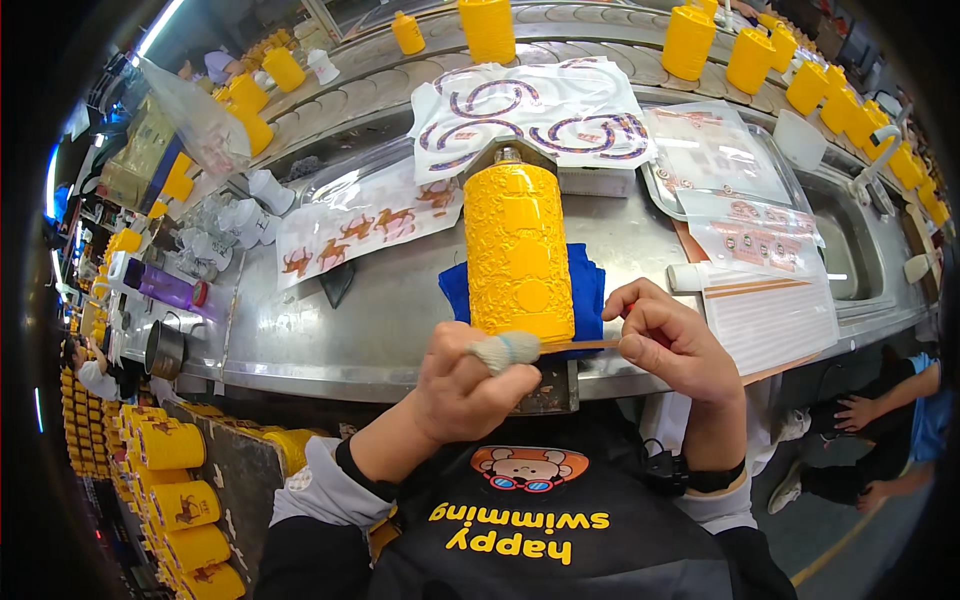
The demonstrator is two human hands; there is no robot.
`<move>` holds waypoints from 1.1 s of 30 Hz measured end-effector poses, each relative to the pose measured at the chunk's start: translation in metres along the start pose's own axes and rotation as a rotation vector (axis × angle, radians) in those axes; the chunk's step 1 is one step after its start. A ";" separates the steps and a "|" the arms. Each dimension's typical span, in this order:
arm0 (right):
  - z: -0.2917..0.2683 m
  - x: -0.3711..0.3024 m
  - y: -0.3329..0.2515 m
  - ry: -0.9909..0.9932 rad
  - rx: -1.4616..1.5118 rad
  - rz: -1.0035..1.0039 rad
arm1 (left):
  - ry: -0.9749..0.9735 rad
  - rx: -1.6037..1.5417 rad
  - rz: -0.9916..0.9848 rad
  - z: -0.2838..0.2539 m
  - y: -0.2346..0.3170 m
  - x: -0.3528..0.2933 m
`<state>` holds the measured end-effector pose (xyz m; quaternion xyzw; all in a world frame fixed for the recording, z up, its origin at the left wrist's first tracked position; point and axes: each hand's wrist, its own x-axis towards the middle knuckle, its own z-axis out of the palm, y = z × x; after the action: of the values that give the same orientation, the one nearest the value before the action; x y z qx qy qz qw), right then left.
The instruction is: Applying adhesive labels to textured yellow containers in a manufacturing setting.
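My left hand (470, 385) holds a whitish wad (503, 351), right hand (672, 340) pinches a brown strip (588, 346); embossed yellow bottle (518, 255) lies lengthwise ahead, left nearer.

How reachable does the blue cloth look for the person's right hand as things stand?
Probably yes: the blue cloth has an uncovered side near the right hand, though the yellow bottle hides its middle.
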<state>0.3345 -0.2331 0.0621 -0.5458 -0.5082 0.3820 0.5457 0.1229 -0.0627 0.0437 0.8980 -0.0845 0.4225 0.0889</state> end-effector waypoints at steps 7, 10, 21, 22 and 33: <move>0.001 0.001 -0.019 -0.053 0.001 -0.080 | 0.059 0.006 -0.233 -0.005 0.006 -0.015; -0.002 0.000 -0.016 -0.037 -0.029 -0.120 | 0.037 -0.011 -0.173 -0.006 0.007 -0.016; -0.001 -0.003 0.000 0.038 -0.029 0.021 | -0.014 0.094 0.038 0.001 0.005 0.005; -0.001 -0.004 0.003 0.042 -0.043 -0.009 | -0.043 0.119 0.063 0.002 0.005 0.006; 0.005 0.002 0.006 0.030 -0.029 -0.004 | -0.065 0.133 0.127 0.003 -0.006 -0.001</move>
<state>0.3309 -0.2295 0.0557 -0.5585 -0.5066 0.3651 0.5460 0.1262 -0.0575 0.0401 0.9081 -0.1161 0.4024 -0.0008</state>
